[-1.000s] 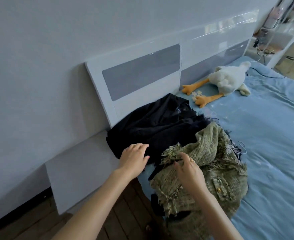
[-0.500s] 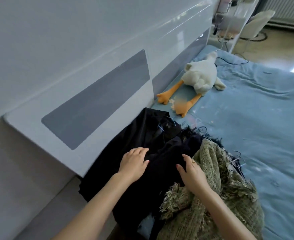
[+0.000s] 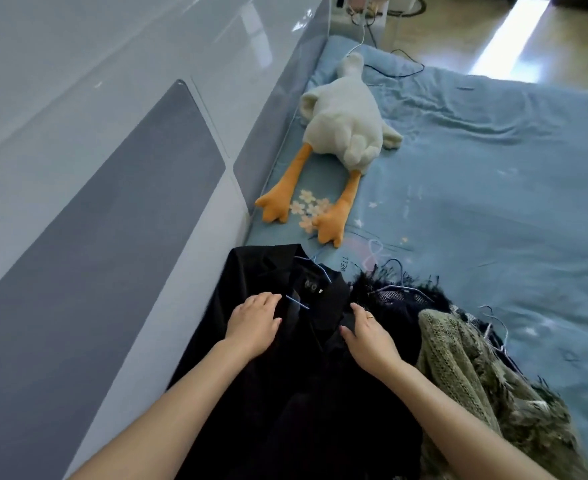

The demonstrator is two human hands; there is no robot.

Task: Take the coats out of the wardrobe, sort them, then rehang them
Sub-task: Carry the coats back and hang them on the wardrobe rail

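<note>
Both hands, L (image 3: 254,324) & R (image 3: 368,336), flat on black coat (image 3: 285,393).

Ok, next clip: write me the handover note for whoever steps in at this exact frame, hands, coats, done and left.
Left hand: flat on the black coat, fingers relaxed, gripping nothing.
Right hand: resting on the same coat by its collar, fingers loosely bent, no clear grip.
Coats: black coat lies on the bed against the headboard, a blue hanger still in it. A dark fringed garment and the green tweed coat lie to its right.
Done: coats are out on the bed.
Left: finish sorting, rehang all; the wardrobe is out of view.
</note>
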